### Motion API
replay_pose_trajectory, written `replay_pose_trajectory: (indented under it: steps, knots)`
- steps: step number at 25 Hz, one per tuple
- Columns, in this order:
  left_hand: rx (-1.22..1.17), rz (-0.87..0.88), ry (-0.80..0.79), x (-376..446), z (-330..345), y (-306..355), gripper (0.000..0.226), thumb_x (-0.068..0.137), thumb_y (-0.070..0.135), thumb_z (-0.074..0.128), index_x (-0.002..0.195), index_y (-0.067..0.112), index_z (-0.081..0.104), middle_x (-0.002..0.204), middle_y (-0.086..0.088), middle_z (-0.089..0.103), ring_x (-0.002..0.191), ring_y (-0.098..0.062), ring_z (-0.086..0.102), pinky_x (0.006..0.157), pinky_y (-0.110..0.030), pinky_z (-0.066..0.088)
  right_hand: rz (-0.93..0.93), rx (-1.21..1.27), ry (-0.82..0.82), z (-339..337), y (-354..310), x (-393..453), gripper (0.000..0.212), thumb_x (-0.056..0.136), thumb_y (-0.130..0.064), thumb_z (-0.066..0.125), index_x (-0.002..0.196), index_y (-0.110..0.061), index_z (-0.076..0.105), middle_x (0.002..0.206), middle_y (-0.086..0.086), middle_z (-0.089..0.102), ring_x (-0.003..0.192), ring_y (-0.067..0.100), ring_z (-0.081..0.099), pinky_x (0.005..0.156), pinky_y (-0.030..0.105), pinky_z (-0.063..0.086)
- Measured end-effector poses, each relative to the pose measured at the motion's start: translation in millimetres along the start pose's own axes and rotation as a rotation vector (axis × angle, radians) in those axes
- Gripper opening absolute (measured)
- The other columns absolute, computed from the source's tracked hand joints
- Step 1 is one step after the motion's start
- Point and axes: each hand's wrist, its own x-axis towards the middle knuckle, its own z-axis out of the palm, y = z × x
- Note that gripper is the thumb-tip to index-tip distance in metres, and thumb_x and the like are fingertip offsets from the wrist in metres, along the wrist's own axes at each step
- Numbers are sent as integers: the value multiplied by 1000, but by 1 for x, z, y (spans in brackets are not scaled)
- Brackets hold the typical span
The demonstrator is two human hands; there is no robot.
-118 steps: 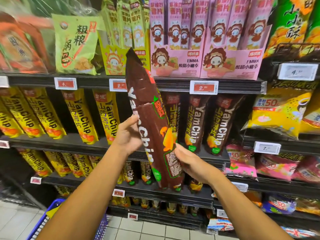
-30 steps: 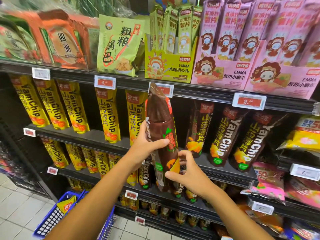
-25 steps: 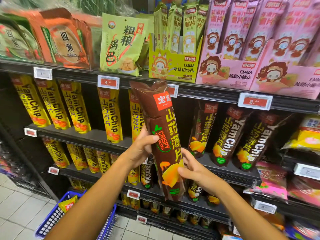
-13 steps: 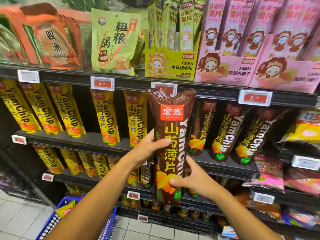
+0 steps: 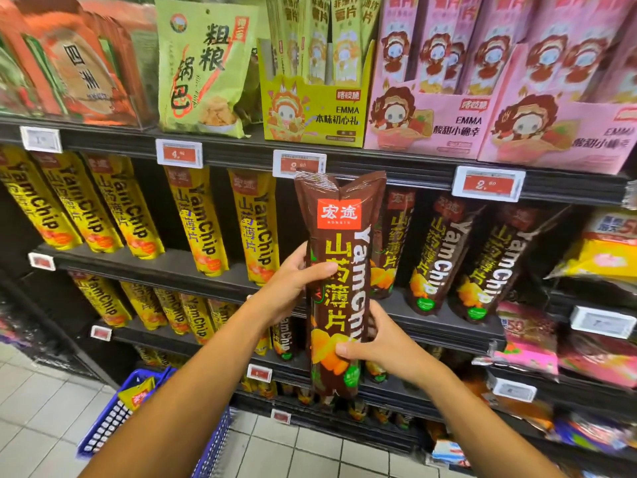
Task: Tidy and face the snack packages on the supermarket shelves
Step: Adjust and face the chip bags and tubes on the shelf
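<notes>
We see a brown chip pack (image 5: pixel 339 270) held upright in front of the shelves, label side facing us, red logo at top, "YamChip" lettering readable. The left hand (image 5: pixel 293 291) wraps the pack's left edge around mid-height, thumb across the front, closed on it. The right hand (image 5: pixel 382 343) grips the lower right part, thumb on the front over the chip picture, fingers behind. The pack's top edge reaches up near a red price tag (image 5: pixel 299 164) on the upper shelf rail (image 5: pixel 396 167); its bottom hangs below the middle shelf (image 5: pixel 448 326).

To the right, on that middle shelf, more brown chip packs (image 5: pixel 437 257) stand leaning right. We can't tell whether the held pack touches them. To the left stand yellow chip packs (image 5: pixel 203 219), also tilted, in a row running to the far left. More yellow packs sit on the shelf below.

On the top shelf: pink display boxes (image 5: pixel 431 122) at right, a yellow-green display box (image 5: pixel 313 112) in the middle, a green snack bag (image 5: pixel 203 63) left of it, orange bags (image 5: pixel 76 63) far left. A blue basket (image 5: pixel 113 419) sits on the tile floor at lower left with a yellow pack inside.
</notes>
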Motion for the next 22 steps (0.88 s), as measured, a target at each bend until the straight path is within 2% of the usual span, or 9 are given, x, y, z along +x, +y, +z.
replay_pose_trajectory:
  steps: [2, 5, 8, 10, 13, 15, 18, 20, 22]
  knots:
    - [31, -41, -13, -1, 2, -2, 64, 68, 43, 80, 126, 31, 55, 123, -1, 69, 115, -20, 65, 99, -41, 47, 27, 4, -40, -4, 5, -3, 97, 57, -44, 96, 134, -42, 37, 131, -16, 63, 118, 1, 62, 98, 29, 53]
    - [76, -85, 1, -7, 6, -6, 69, 64, 44, 80, 126, 26, 55, 121, 0, 70, 114, -19, 65, 99, -41, 46, 41, -5, -112, -9, 15, -5, 101, 61, -37, 95, 140, -36, 32, 135, -13, 61, 119, 1, 61, 96, 25, 54]
    - [67, -92, 61, -11, 9, -6, 64, 66, 43, 79, 124, 28, 57, 121, 0, 70, 115, -21, 64, 102, -42, 46, 21, 7, -118, -11, 19, 1, 94, 67, -30, 93, 142, -32, 35, 134, -10, 62, 118, 3, 62, 97, 26, 53]
    - [63, -102, 78, -13, 9, -5, 57, 72, 38, 77, 124, 29, 56, 121, 0, 70, 114, -21, 65, 99, -41, 48, 25, -5, -121, -8, 19, 6, 91, 69, -31, 91, 140, -35, 36, 134, -11, 61, 118, 2, 62, 99, 28, 52]
    - [63, -119, 92, -14, 2, -8, 55, 74, 37, 75, 125, 30, 55, 121, 1, 70, 113, -19, 66, 96, -40, 49, 34, -14, -138, -3, 23, 12, 91, 68, -32, 91, 139, -39, 34, 132, -16, 60, 114, -4, 62, 89, 19, 53]
    - [75, -138, 90, -12, -5, -14, 62, 70, 41, 77, 127, 29, 54, 121, 1, 70, 113, -19, 66, 96, -40, 49, 55, -2, -140, 1, 27, 18, 91, 67, -32, 91, 139, -39, 34, 133, -15, 60, 117, 0, 62, 92, 22, 54]
    - [72, -237, 66, -5, -18, -27, 64, 75, 44, 78, 131, 27, 51, 119, 3, 71, 108, -15, 68, 91, -38, 52, 112, 21, -177, 10, 35, 26, 87, 71, -31, 87, 141, -31, 36, 135, -8, 61, 121, 8, 62, 100, 30, 52]
    - [64, -309, 99, 3, -27, -36, 73, 73, 49, 76, 135, 25, 46, 123, 0, 68, 111, -17, 66, 95, -42, 52, 152, 48, -198, 15, 38, 35, 76, 75, -31, 83, 139, -26, 43, 130, -6, 66, 118, 8, 64, 94, 25, 54]
    - [48, -324, 138, 17, -37, -40, 77, 70, 53, 74, 135, 24, 46, 121, 0, 69, 108, -17, 67, 89, -40, 53, 149, 74, -157, 20, 34, 48, 69, 73, -33, 82, 134, -25, 50, 119, -11, 72, 111, 6, 67, 86, 19, 55]
